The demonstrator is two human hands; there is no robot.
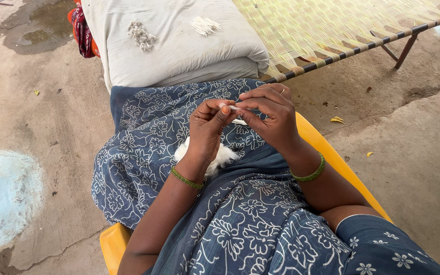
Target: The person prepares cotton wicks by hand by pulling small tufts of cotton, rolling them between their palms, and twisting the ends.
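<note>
A woven cot (332, 25) runs across the top, with a folded grey quilt (174, 46) on its left end bearing a heap of rolled wicks (141, 35) and a fan of thin white ones (204, 24) near its far edge, set apart as if sorted. A tuft of cotton (220, 157) lies in the blue-clothed lap on a yellow chair (332, 158), close under the wrists. Above it the left hand (207, 127) and right hand (273, 117) meet, fingertips of both pinched shut on one thin wick (231, 107), held taut between them.
</note>
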